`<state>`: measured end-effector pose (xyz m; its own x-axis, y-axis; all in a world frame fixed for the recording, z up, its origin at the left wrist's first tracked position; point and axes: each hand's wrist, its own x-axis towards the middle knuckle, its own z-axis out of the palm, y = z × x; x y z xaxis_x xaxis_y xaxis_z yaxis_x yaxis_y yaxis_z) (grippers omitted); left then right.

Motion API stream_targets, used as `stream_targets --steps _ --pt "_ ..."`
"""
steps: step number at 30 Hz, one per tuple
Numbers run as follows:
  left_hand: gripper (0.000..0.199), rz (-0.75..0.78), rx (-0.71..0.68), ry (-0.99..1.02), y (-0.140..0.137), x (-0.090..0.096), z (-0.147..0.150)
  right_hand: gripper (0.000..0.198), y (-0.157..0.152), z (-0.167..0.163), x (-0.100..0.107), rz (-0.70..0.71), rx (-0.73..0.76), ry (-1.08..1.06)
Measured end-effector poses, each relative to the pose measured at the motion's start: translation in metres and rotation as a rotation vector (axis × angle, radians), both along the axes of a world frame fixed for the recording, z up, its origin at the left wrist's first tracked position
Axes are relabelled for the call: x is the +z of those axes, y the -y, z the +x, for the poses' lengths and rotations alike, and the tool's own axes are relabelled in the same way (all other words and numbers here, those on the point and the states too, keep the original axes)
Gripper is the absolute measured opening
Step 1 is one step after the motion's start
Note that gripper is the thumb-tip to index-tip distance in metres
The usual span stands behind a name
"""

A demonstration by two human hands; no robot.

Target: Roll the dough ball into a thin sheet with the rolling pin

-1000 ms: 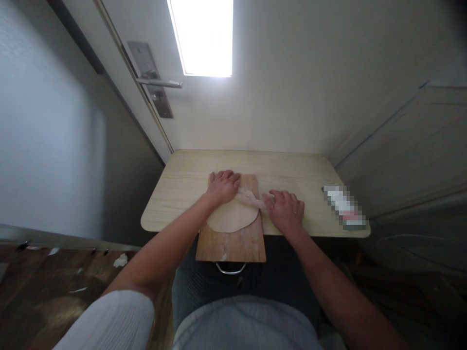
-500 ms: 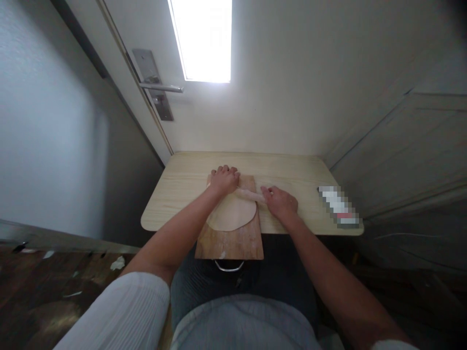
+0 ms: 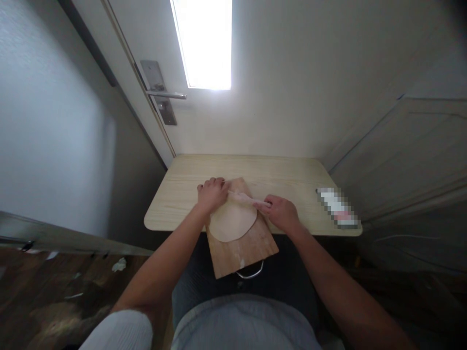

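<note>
A wooden cutting board (image 3: 244, 250) lies turned at an angle, its near end jutting past the table edge. On it is a thin, rounded sheet of dough (image 3: 231, 223). Across the dough's far part runs a slim, flour-whitened rolling pin (image 3: 250, 200). My right hand (image 3: 282, 212) is closed round the pin's right end, beside the board. At the board's far left, my left hand (image 3: 213, 195) has its fingers curled over the pin's left end, which it hides. Some of the dough's far edge is hidden by my left hand and the pin.
The pale wooden table (image 3: 292, 175) stands against a door with a metal handle (image 3: 168, 95). A blurred-out flat object (image 3: 337, 208) lies at the table's right end. The board's metal loop handle (image 3: 251, 271) hangs over my lap. Scraps (image 3: 119, 264) lie on the floor at left.
The board and dough have turned, the near end swinging right and toward me. My left hand has moved left; my right hand stays near the pin's right end. The view has shifted slightly.
</note>
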<state>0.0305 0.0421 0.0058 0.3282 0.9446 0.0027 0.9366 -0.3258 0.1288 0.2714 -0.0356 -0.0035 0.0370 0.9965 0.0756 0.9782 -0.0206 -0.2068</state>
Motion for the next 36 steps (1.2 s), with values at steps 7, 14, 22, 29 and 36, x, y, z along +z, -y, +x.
stream_targets --steps 7,14,22,29,36 --pt "0.044 0.004 0.082 0.042 0.008 -0.007 -0.02 0.054 0.004 -0.009 -0.007 0.067 0.082 -0.062" --pt "0.043 0.067 -0.018 0.038 0.008 -0.005 -0.002 0.054 -0.014 -0.022 -0.005 0.067 0.153 0.037" --pt "0.049 0.081 0.01 0.1 -0.004 -0.018 0.002 0.059 -0.018 -0.035 -0.011 0.11 -0.019 0.096" --pt "0.049 0.055 -0.012 0.082 -0.02 -0.011 0.008 0.054 -0.038 -0.034 -0.014 0.169 -0.031 0.092" --pt "0.05 0.052 0.015 0.099 -0.034 -0.012 0.011 0.054 -0.055 -0.032 -0.015 0.151 -0.051 0.093"
